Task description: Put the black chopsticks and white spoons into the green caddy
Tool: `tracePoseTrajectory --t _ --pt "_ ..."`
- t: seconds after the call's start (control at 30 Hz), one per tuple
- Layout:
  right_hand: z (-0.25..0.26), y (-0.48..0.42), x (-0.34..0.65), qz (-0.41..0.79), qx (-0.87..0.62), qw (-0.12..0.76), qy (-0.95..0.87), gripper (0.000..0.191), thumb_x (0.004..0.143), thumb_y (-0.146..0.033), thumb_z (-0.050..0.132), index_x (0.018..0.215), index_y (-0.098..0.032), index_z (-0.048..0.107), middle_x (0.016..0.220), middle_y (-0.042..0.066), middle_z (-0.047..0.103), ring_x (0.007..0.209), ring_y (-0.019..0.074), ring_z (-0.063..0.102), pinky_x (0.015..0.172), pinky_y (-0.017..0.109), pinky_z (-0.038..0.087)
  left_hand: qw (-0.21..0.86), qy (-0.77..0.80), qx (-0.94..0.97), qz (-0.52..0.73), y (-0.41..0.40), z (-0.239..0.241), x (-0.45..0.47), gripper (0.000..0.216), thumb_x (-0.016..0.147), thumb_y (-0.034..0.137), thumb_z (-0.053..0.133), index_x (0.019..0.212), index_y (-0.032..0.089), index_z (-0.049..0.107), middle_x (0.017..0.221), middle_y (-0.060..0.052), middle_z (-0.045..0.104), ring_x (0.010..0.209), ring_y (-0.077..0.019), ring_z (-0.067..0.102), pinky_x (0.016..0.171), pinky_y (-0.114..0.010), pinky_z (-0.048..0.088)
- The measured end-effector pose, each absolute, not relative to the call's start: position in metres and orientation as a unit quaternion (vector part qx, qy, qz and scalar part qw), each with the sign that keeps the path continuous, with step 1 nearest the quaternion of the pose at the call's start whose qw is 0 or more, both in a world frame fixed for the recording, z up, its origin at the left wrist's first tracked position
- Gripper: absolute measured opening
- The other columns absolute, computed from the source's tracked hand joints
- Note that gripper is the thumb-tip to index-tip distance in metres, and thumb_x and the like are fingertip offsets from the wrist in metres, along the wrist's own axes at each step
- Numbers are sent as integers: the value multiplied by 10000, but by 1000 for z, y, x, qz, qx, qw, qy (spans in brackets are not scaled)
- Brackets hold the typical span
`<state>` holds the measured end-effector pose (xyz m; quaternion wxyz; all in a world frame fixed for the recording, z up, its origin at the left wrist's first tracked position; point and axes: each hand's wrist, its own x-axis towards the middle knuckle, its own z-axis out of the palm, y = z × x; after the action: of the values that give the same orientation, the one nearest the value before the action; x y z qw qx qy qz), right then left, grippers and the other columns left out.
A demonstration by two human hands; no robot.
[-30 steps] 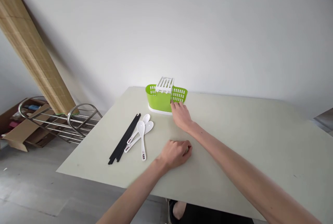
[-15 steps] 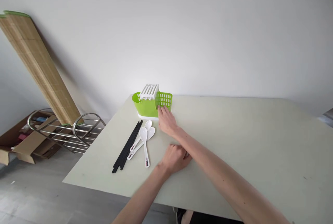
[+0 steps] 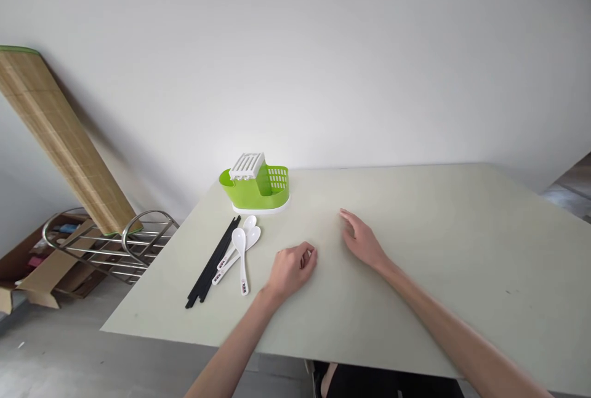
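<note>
A rolled mat [image 3: 64,145] leans against the wall [image 3: 369,59] at far left, its foot at a metal rack [image 3: 104,252] beside your table [image 3: 438,250], while three white spoons [image 3: 239,241] and a bundle of black chopsticks [image 3: 213,265], too closely packed to count, lie between the table's near left edge and the one green caddy [image 3: 252,194]. The caddy stands upright at the table's far left, near the wall. One spoon crosses over the other two, bowls pointing far, with the chopsticks close along their left. The caddy's left part is covered in part by a white slotted top [image 3: 247,166], its inside hidden from you; its right section shows a pierced wall. On the floor, an open box [image 3: 50,275] holds a blue item and a pink one, too small to name. Your left hand [image 3: 292,268] is loosely curled, right of the spoons; whether its fingers press together, you cannot tell. Your right hand [image 3: 364,244], farther right, has thumb and fingers apart.
</note>
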<state>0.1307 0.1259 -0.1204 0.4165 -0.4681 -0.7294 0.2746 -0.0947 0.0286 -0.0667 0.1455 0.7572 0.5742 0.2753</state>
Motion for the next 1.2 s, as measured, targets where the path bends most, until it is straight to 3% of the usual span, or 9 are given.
tracePoseTrajectory --t 0.2,0.27,0.37,0.43,0.53,0.67,0.87,1.2 --pt "-111 122 143 331 -406 456 -720 434 912 -193 494 1315 -236 646 1407 91 689 1288 218 660 1120 442 526 190 595 695 356 60 -66 -64 263 1027 448 505 953 234 639 792 -1 689 680 -147 603 647 -280 452" --pt "-105 122 140 347 -399 468 -708 411 919 -201 506 1301 -238 649 1368 89 707 1257 220 676 1092 438 542 208 585 669 409 79 -71 -44 273 1026 475 522 1046 223 626 998 -57 729 842 -169 665 741 -305 514" --pt "-99 121 140 384 -407 492 -667 351 945 -239 519 1268 -234 654 1315 91 728 1205 223 700 1032 417 573 239 572 629 470 108 -77 -14 369 1017 508 552 1231 207 571 1318 -146 663 1160 -220 667 937 -365 545" --pt "-96 121 142 409 -420 501 -637 291 964 -289 525 1211 -221 664 1236 95 755 1103 226 735 942 393 603 275 547 626 483 121 -79 1 410 1017 518 557 1291 213 544 1405 -157 623 1267 -230 638 1021 -385 533" --pt "-91 120 144 419 -426 501 -626 221 963 -327 530 1066 -221 695 1093 74 786 938 218 750 828 362 605 348 481 660 462 127 -74 12 372 1020 511 561 1265 232 585 1359 -123 678 1255 -216 661 1048 -372 537" --pt "-83 117 143 430 -393 484 -653 148 870 -230 555 880 -228 702 919 46 786 860 221 742 755 338 586 396 453 688 405 121 -62 13 330 998 510 602 1159 235 684 1149 -72 773 1040 -203 735 928 -337 580" --pt "-77 114 141 436 -384 455 -675 141 805 -188 535 796 -244 665 811 18 752 803 212 707 695 319 549 432 455 677 384 119 -57 12 351 979 537 610 1060 219 735 939 -46 791 920 -208 742 849 -323 589" --pt "-78 111 141 447 -370 443 -684 132 760 -145 518 710 -242 592 715 3 694 706 195 639 647 313 488 473 438 659 387 115 -54 12 379 982 541 618 1040 212 796 1033 -60 812 955 -214 749 846 -309 585"
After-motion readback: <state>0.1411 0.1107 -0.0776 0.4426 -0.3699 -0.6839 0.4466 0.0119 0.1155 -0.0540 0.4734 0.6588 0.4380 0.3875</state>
